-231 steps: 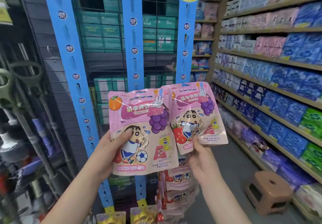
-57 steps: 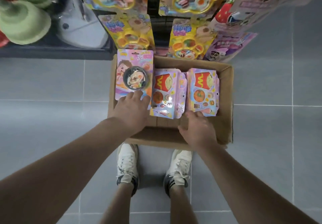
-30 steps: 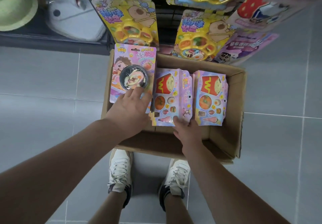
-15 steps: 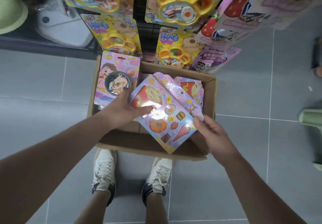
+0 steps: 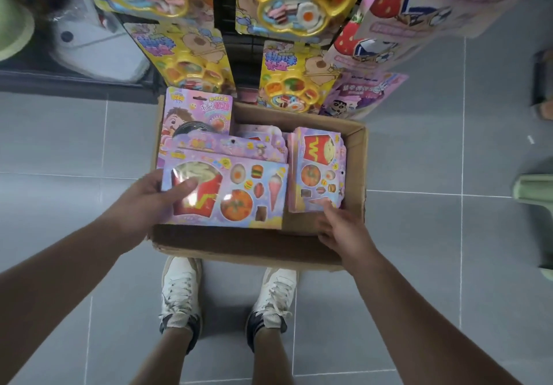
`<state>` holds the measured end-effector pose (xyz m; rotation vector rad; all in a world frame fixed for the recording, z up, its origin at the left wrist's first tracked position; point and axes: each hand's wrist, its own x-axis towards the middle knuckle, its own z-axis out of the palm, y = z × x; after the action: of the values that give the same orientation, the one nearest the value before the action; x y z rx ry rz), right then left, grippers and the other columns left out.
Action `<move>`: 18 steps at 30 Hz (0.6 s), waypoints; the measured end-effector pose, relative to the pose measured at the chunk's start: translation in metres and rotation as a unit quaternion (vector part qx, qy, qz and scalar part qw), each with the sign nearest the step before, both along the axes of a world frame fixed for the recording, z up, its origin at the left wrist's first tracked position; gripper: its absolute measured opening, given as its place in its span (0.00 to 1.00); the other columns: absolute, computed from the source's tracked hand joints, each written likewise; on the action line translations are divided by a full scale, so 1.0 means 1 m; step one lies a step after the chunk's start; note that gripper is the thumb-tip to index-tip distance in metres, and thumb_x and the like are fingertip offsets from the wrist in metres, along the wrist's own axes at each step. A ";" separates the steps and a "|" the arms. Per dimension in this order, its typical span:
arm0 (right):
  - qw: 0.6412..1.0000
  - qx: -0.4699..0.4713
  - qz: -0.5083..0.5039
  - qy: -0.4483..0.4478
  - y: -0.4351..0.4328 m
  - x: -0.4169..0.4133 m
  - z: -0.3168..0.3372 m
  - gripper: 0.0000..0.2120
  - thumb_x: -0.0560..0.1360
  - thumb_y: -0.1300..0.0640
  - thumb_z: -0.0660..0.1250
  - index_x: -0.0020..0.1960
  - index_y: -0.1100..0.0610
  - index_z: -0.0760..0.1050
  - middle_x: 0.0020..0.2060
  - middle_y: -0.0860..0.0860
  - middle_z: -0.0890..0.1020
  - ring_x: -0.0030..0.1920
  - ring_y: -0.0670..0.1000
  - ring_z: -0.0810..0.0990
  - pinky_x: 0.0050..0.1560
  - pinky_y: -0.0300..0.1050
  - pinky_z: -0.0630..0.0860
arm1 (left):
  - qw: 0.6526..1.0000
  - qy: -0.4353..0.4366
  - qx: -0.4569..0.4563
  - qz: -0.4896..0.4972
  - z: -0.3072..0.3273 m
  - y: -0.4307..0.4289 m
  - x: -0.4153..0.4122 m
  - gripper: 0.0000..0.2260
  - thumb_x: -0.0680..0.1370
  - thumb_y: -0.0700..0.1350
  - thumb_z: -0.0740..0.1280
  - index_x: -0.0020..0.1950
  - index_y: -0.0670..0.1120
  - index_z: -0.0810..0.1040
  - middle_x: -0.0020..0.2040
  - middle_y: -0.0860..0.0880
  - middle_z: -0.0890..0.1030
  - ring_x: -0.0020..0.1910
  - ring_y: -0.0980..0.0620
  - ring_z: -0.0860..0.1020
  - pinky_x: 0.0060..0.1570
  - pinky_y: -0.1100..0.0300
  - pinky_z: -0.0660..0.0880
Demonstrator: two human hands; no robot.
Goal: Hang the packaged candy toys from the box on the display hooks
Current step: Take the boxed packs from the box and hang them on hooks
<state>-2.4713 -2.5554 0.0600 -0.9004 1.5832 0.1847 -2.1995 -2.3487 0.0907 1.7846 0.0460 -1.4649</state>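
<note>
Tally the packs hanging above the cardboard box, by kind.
Yellow paw-tray candy packs: 4
Pink cartoon pouches: 3
Total: 7

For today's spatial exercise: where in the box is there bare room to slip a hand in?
Bare strip between the right stack and the box's right wall; another along the far wall. Left and middle are crowded with packs.

Both bare forearms (image 5: pixel 74 262) reach down and forward. The left hand (image 5: pixel 146 205) grips a flat purple cardboard candy-toy pack (image 5: pixel 239 199) — thumb (image 5: pixel 184 186) across its front; the right hand (image 5: pixel 344 230) extends palm-down, fingers (image 5: pixel 325 210) loosely straight.
</note>
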 end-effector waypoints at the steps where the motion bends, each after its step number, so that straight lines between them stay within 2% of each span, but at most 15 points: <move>1: 1.000 0.022 -0.020 0.008 0.000 0.000 -0.004 0.14 0.78 0.40 0.68 0.58 0.46 0.78 0.57 0.49 0.83 0.54 0.47 0.82 0.51 0.46 0.82 | 1.000 -0.011 -0.005 0.016 0.000 0.002 0.004 0.25 0.69 0.60 0.77 0.62 0.50 0.81 0.57 0.44 0.87 0.56 0.39 0.86 0.62 0.41 0.79; 4: 0.993 0.066 -0.096 0.015 0.000 0.003 -0.021 0.15 0.80 0.45 0.68 0.63 0.50 0.74 0.62 0.52 0.80 0.58 0.51 0.79 0.53 0.49 0.80 | 0.999 -0.032 -0.011 0.040 -0.001 0.002 0.013 0.21 0.72 0.55 0.73 0.62 0.48 0.81 0.56 0.45 0.87 0.56 0.42 0.86 0.54 0.51 0.84; 7: 0.987 0.081 -0.141 0.017 -0.001 0.013 -0.040 0.20 0.79 0.46 0.70 0.67 0.51 0.72 0.66 0.53 0.78 0.67 0.55 0.77 0.65 0.55 0.77 | 0.999 -0.040 -0.021 0.020 -0.005 0.002 0.018 0.17 0.76 0.53 0.70 0.63 0.50 0.81 0.56 0.47 0.88 0.53 0.45 0.87 0.54 0.52 0.82; 9: 0.980 0.095 -0.173 0.023 -0.001 0.021 -0.053 0.23 0.78 0.45 0.71 0.69 0.52 0.70 0.67 0.55 0.77 0.70 0.57 0.75 0.68 0.58 0.74 | 0.998 -0.050 -0.023 0.006 -0.011 0.003 0.022 0.16 0.77 0.53 0.69 0.63 0.53 0.80 0.55 0.49 0.88 0.51 0.47 0.87 0.51 0.55 0.83; 11: 0.973 0.103 -0.206 0.026 -0.003 0.030 -0.066 0.24 0.78 0.44 0.71 0.68 0.52 0.69 0.66 0.56 0.78 0.68 0.57 0.76 0.66 0.58 0.75 | 0.998 -0.053 -0.024 0.003 -0.018 0.005 0.024 0.15 0.78 0.53 0.68 0.64 0.53 0.80 0.53 0.49 0.88 0.46 0.50 0.88 0.44 0.61 0.84; 14: 0.967 0.105 -0.229 0.035 -0.004 0.037 -0.084 0.19 0.78 0.44 0.70 0.63 0.51 0.70 0.56 0.54 0.82 0.58 0.54 0.80 0.58 0.55 0.76 | 0.998 -0.053 -0.033 0.006 -0.025 0.008 0.024 0.10 0.82 0.48 0.66 0.62 0.51 0.81 0.46 0.52 0.88 0.36 0.55 0.85 0.37 0.66 0.81; 16: 0.963 0.104 -0.240 0.056 -0.006 0.037 -0.091 0.17 0.79 0.47 0.71 0.62 0.52 0.70 0.51 0.52 0.83 0.56 0.52 0.81 0.58 0.55 0.77 | 0.998 -0.050 -0.034 0.004 -0.028 0.009 0.025 0.09 0.82 0.46 0.66 0.60 0.51 0.82 0.46 0.51 0.88 0.36 0.55 0.86 0.37 0.66 0.81; 18: 0.961 0.100 -0.247 0.067 -0.008 0.035 -0.094 0.17 0.78 0.50 0.72 0.62 0.53 0.70 0.51 0.52 0.83 0.57 0.51 0.82 0.62 0.56 0.77 | 0.998 -0.049 -0.033 0.009 -0.028 0.009 0.025 0.09 0.81 0.47 0.67 0.60 0.51 0.82 0.47 0.49 0.89 0.38 0.54 0.87 0.37 0.65 0.82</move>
<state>-2.4362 -2.5633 -0.0338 -0.3226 1.8294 0.0476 -2.1744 -2.3400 0.0630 1.7960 -0.0369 -1.3488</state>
